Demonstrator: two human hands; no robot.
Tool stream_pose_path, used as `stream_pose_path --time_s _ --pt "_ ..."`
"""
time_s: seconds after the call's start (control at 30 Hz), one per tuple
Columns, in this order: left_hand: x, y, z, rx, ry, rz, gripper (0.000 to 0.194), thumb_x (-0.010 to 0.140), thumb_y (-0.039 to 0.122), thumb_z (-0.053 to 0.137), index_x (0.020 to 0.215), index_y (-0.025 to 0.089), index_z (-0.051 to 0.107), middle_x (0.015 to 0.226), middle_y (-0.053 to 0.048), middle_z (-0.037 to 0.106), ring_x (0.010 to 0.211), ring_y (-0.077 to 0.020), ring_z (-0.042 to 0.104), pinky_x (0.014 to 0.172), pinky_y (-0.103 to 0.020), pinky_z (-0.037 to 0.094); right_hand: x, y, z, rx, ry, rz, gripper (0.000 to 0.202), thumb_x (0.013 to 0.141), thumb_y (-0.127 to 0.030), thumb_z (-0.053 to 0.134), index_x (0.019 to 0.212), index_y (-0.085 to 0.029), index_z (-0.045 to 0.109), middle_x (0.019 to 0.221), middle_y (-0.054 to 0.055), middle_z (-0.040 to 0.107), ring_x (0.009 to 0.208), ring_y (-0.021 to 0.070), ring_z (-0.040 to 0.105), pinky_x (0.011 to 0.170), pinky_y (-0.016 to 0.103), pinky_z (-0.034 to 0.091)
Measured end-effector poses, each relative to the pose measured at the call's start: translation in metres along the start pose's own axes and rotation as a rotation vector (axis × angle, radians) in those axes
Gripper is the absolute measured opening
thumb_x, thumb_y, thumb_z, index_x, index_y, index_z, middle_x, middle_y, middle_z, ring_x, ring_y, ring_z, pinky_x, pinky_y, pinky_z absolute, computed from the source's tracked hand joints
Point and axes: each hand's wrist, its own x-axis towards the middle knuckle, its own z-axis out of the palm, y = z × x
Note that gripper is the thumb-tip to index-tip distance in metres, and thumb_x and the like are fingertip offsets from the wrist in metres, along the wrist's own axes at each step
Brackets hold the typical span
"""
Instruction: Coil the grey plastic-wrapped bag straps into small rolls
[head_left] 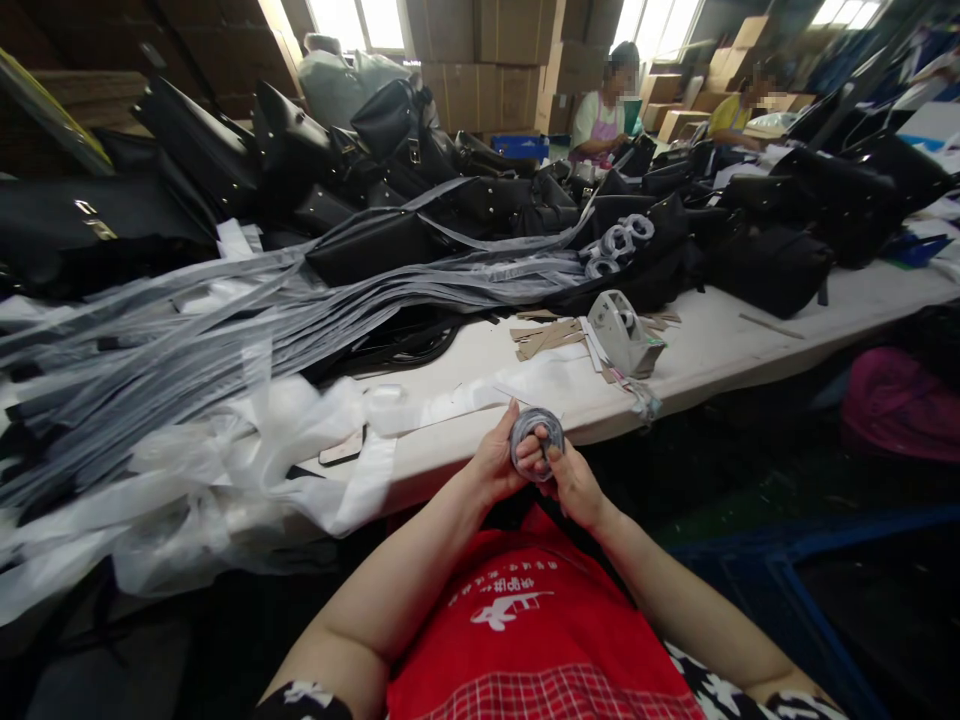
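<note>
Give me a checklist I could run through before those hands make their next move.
1. Grey coil supported: ok, left hand and right hand both on it.
2. Coil's loose end secured: cannot tell, fingers cover part of it.
3. Tape dispenser on the table: ok, standing near the front edge.
4. Plastic film kept on the table: not ok, some hangs over the edge.

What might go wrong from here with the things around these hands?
If the left hand and right hand slacken, the round coil of grey, plastic-looking strip could unroll; I can't see whether it's fastened. The translucent white plastic sheeting overhanging the front edge of the white table might slide off. The pale grey tape dispenser stands near that edge and might get knocked off.
</note>
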Motion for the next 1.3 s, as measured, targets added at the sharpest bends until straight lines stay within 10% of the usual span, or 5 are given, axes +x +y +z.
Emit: stream_pose_path --time_s 0.33,0.67,0.9,1.07,1.3 --pt "-0.016 0.006 -0.020 1.181 -0.085 0.235 0.041 0.081 0.042 0.065 0.115 0.020 0.067 0.109 -0.006 0.070 0.101 -0.0217 0.062 0.094 -0.032 0.046 0.012 -0.037 -0.055 -0.563 -0.524 0.097 0.033 0.088 -0.047 0.054 0.089 -0.016 0.066 0.079 0.003 0.068 0.069 0.0178 0.058 0.063 0.026 0.043" --pt "-0.015 -0.009 -0.024 1.059 0.418 0.515 0.038 0.090 0.044 0.050 0.110 0.016 0.067 0.094 -0.005 0.072 0.080 -0.0168 0.065 0.076 -0.026 0.052 0.012 -0.009 -0.039 -0.319 -0.160 0.039 0.040 0.087 -0.049 0.054 0.107 -0.015 0.062 0.092 0.006 0.069 0.081 0.0211 0.061 0.074 0.030 0.047" --pt "-0.036 -0.018 -0.020 1.148 -0.011 0.232 0.038 0.094 0.040 0.043 0.110 0.016 0.067 0.102 -0.007 0.071 0.093 -0.0185 0.063 0.086 -0.028 0.049 0.013 -0.017 -0.048 -0.353 -0.666 0.226 0.039 0.086 -0.048 0.056 0.102 -0.014 0.067 0.081 0.003 0.068 0.066 0.0157 0.057 0.060 0.024 0.044" --pt "-0.048 -0.056 -0.030 1.032 0.161 0.209 0.035 0.090 0.040 0.049 0.098 0.014 0.071 0.094 -0.008 0.071 0.084 -0.0188 0.064 0.078 -0.027 0.049 0.010 -0.009 -0.040 -0.350 -0.825 0.255 0.042 0.078 -0.051 0.066 0.098 -0.014 0.071 0.086 0.002 0.070 0.074 0.0171 0.061 0.066 0.024 0.045" --pt "-0.054 -0.074 -0.051 0.820 0.348 0.003 0.046 0.085 0.053 0.051 0.097 0.012 0.069 0.054 0.002 0.054 0.042 -0.0094 0.044 0.042 -0.021 0.035 0.054 0.006 -0.065 -0.669 -0.219 0.037 0.034 0.092 -0.042 0.045 0.089 -0.018 0.070 0.081 0.004 0.070 0.074 0.0167 0.062 0.070 0.027 0.048"
